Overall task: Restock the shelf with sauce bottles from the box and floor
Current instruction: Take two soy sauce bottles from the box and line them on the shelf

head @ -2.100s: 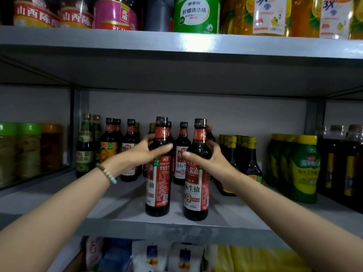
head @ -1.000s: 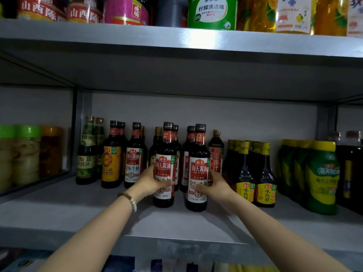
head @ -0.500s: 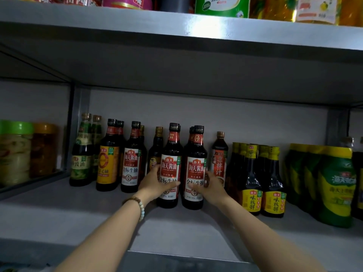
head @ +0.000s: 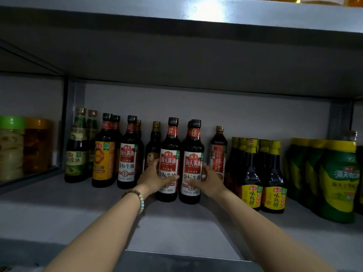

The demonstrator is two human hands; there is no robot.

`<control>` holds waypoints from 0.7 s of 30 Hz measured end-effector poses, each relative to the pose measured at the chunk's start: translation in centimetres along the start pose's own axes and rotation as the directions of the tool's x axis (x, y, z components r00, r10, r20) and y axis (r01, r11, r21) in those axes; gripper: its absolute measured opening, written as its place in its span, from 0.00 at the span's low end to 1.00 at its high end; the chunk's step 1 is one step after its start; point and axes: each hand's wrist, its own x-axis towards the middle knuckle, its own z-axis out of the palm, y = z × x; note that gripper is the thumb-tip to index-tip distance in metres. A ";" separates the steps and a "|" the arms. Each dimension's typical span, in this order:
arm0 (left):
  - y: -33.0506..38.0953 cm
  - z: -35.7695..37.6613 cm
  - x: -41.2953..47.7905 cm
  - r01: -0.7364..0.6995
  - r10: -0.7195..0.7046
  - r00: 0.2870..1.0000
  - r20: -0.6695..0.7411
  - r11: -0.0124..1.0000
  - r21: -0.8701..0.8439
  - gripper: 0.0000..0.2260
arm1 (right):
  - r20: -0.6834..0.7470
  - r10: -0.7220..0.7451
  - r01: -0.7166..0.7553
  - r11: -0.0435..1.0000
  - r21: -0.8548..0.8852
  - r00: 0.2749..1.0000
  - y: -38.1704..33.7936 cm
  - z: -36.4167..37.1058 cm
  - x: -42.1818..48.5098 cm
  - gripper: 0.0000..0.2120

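Note:
Two dark soy sauce bottles with red and white labels stand upright side by side on the grey shelf [head: 176,228]. My left hand [head: 155,178] grips the lower body of the left bottle [head: 169,154], thumb across its label. My right hand [head: 208,181] grips the right bottle [head: 193,156] the same way from its right side. Both bottles stand in front of the back row, level with the other front bottles.
More sauce bottles [head: 126,154] stand to the left, yellow-labelled bottles [head: 253,177] and green squeeze bottles [head: 337,181] to the right. Jars [head: 11,146] sit past the shelf post at far left. The upper shelf [head: 176,18] hangs low overhead.
Both hands have pushed the two bottles back from the shelf's front edge into the row, sliding down from the necks to the lower bodies. The view has moved closer.

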 end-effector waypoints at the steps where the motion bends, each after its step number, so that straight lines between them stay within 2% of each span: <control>1: 0.0 0.0 0.0 -0.001 0.001 1.000 0.001 1.000 -0.001 0.43 | -0.003 -0.004 0.004 1.000 0.002 1.000 0.1 0.0 0.0 0.27; 7: -0.2 0.1 0.1 -0.019 0.019 1.000 -0.018 1.000 0.013 0.41 | -0.011 -0.026 0.026 1.000 0.012 1.000 0.5 0.3 0.1 0.24; 12: -0.4 0.3 0.1 -0.032 0.032 0.999 -0.019 0.999 -0.020 0.39 | -0.035 -0.032 0.032 0.999 0.021 0.999 0.9 0.4 0.0 0.29; 18: 0.0 0.1 -0.7 -0.039 0.040 0.999 0.024 0.998 -0.038 0.43 | -0.020 0.036 -0.036 0.999 0.014 0.999 0.5 0.5 -0.8 0.28; 21: 0.7 0.0 -2.0 -0.040 0.042 0.999 0.023 0.997 -0.068 0.42 | 0.008 0.091 -0.091 0.996 -0.018 0.996 0.1 0.0 -2.0 0.33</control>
